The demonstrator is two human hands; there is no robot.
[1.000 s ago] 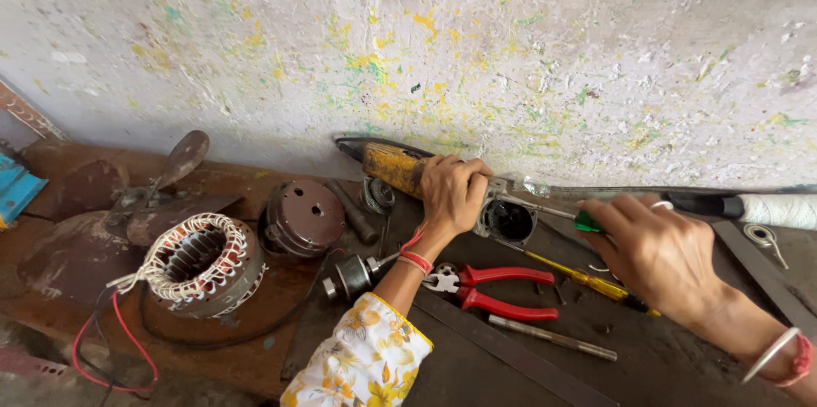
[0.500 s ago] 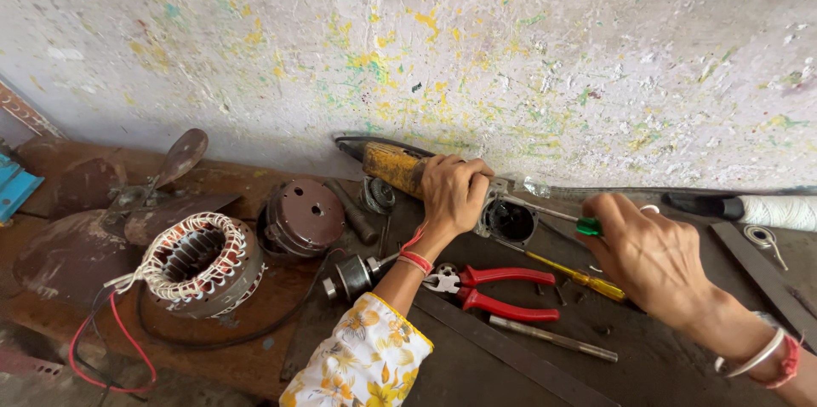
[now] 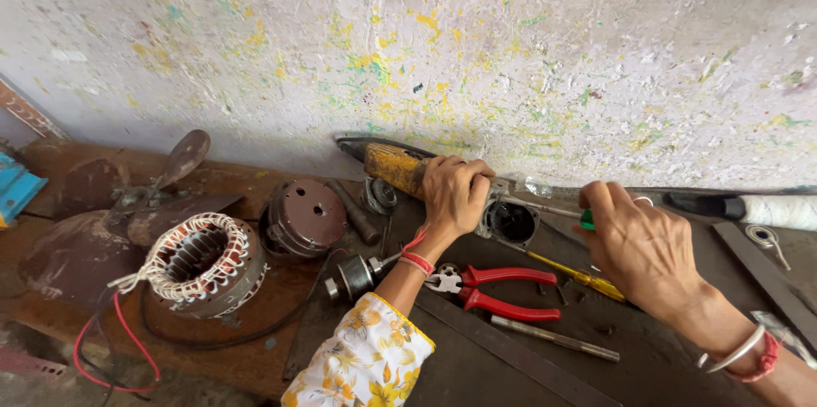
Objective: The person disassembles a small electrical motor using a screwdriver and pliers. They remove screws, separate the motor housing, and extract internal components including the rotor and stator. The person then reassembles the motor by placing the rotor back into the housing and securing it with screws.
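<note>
1. The left hand (image 3: 455, 194) clamps around the yellow angle grinder (image 3: 400, 169), which lies against the wall (image 3: 425, 41)
2. The right hand (image 3: 642, 245) grips a green-handled screwdriver (image 3: 553, 209), tip at the grinder's open housing, just right of the left hand

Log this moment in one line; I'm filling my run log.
left hand: grips yellow grinder | right hand: holds green-handled screwdriver at grinder | red pliers: on bench
</note>
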